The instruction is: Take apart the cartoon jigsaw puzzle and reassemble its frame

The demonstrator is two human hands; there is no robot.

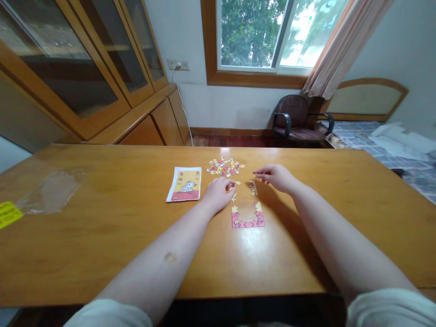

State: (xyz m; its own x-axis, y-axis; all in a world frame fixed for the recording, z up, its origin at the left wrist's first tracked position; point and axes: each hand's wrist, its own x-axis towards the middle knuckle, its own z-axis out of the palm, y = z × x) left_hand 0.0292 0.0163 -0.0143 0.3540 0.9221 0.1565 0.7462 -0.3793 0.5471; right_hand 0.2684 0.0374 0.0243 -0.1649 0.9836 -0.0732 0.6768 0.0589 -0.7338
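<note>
My left hand (218, 195) rests on the table with its fingers curled round the edge of a short strip of yellow jigsaw pieces (234, 198). To the right, my right hand (276, 177) hovers low, thumb and fingertips pinched on a small yellow jigsaw piece (255, 176). Just below that hand lies a joined group of yellow pieces (253, 188). Nearer to me, a U-shaped part of the puzzle border (248, 224) is joined, pink along the bottom and yellow at its upper ends. Beyond my hands spreads a pile of loose jigsaw pieces (224, 168).
Left of my left hand lies a picture card (185, 184) with a white animal on yellow and pink. A clear plastic bag (54, 188) and a yellow label (9, 215) are at the table's left. Past the wooden table (136, 227) stands an office chair (294, 118).
</note>
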